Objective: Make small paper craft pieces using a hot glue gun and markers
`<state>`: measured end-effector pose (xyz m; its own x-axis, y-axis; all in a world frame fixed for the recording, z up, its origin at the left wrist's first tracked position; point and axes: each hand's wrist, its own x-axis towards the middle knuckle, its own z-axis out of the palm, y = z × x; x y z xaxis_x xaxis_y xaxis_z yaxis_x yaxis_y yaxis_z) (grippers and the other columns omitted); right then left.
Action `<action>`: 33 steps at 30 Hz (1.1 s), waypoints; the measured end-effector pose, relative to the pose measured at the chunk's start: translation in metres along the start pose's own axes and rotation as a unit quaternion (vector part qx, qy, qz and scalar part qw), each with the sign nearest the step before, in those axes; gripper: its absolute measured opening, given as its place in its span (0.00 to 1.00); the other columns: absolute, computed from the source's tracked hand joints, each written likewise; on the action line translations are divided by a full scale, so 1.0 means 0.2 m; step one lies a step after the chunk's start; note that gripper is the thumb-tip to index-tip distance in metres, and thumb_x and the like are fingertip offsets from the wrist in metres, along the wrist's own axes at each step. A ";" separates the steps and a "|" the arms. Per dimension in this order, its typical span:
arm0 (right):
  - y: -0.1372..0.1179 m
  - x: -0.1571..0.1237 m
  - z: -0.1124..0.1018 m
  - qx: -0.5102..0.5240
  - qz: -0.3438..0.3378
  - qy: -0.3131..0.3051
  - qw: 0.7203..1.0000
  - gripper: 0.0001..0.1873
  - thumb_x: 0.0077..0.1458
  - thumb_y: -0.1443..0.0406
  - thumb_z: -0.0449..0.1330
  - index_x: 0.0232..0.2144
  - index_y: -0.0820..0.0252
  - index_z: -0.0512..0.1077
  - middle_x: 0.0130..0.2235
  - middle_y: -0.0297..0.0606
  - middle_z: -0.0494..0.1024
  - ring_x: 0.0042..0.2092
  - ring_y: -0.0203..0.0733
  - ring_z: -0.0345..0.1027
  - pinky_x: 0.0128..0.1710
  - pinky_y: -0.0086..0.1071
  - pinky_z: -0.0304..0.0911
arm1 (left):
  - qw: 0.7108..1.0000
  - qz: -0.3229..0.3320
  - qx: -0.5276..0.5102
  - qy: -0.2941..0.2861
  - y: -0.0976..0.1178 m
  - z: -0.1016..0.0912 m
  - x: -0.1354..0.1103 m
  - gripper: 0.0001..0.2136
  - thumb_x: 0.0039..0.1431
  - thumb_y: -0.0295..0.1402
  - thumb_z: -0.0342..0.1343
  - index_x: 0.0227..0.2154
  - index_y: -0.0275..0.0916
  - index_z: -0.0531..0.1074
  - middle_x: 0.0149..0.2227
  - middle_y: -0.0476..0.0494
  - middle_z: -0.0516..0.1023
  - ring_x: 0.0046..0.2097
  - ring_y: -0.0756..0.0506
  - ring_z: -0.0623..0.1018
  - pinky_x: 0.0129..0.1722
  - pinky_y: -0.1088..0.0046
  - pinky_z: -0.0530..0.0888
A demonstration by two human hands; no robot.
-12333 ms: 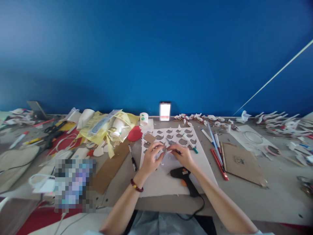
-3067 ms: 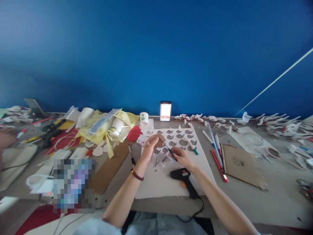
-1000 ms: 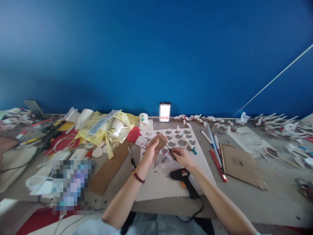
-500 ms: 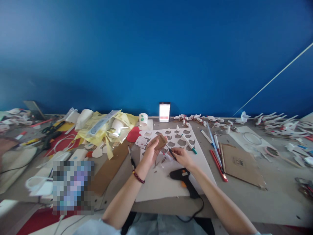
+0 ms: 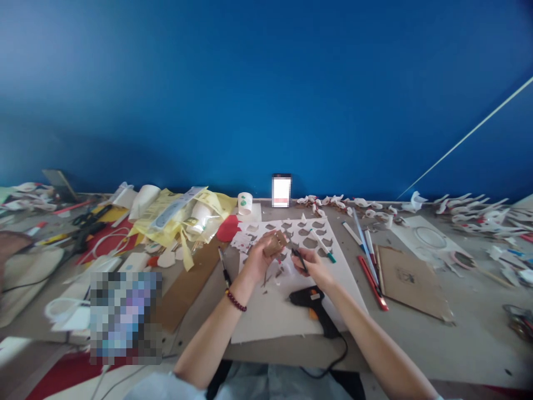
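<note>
My left hand, with a bead bracelet on its wrist, pinches a small brown cardboard piece and holds it up over a white sheet full of cut-out holes. My right hand grips a small black tool just right of the piece, its tip pointing up and left. White paper scraps lie on the sheet under both hands. A black hot glue gun lies on the sheet close to my right wrist.
Pens and a red strip lie right of the sheet, beside a brown cardboard sheet. A black pen, yellow bags and a paper cup are on the left. Paper cut-outs line the blue wall.
My left hand has picked up the brown cardboard piece and turned it slightly. My right hand has drawn the black tool back a little to the right of the piece.
</note>
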<state>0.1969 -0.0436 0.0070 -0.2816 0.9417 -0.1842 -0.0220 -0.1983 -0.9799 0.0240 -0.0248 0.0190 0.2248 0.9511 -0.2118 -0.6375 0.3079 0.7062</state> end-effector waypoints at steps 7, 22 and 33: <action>0.04 0.05 -0.01 0.046 -0.071 0.137 0.987 0.19 0.37 0.57 0.68 0.27 0.59 0.65 0.24 0.28 0.66 0.20 0.27 0.52 0.15 0.23 0.48 | 0.995 -0.028 0.090 -0.024 0.00 0.03 -0.04 0.18 0.46 0.33 0.60 0.43 0.38 0.73 0.43 0.41 0.78 0.40 0.44 0.77 0.36 0.70 0.72; 0.04 0.05 0.01 0.105 -0.098 0.122 0.982 0.19 0.39 0.58 0.68 0.29 0.57 0.63 0.26 0.30 0.68 0.27 0.35 0.66 0.21 0.27 0.62 | 0.915 0.111 0.388 0.015 0.03 -0.03 0.00 0.12 0.52 0.34 0.53 0.39 0.39 0.74 0.44 0.42 0.77 0.47 0.44 0.74 0.47 0.68 0.70; 0.03 0.04 0.02 0.050 -0.147 0.114 0.981 0.16 0.38 0.61 0.68 0.28 0.56 0.65 0.28 0.31 0.70 0.28 0.34 0.63 0.29 0.29 0.63 | 0.756 0.304 0.577 -0.048 0.03 -0.06 0.00 0.17 0.52 0.33 0.57 0.47 0.44 0.70 0.46 0.42 0.73 0.51 0.42 0.70 0.53 0.60 0.66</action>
<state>0.1903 -0.0380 -0.0003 -0.0263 0.9962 0.0828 -0.1666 0.0773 -0.9830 0.0115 -0.0225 0.0157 0.2356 0.8855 0.4005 0.4116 -0.4642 0.7843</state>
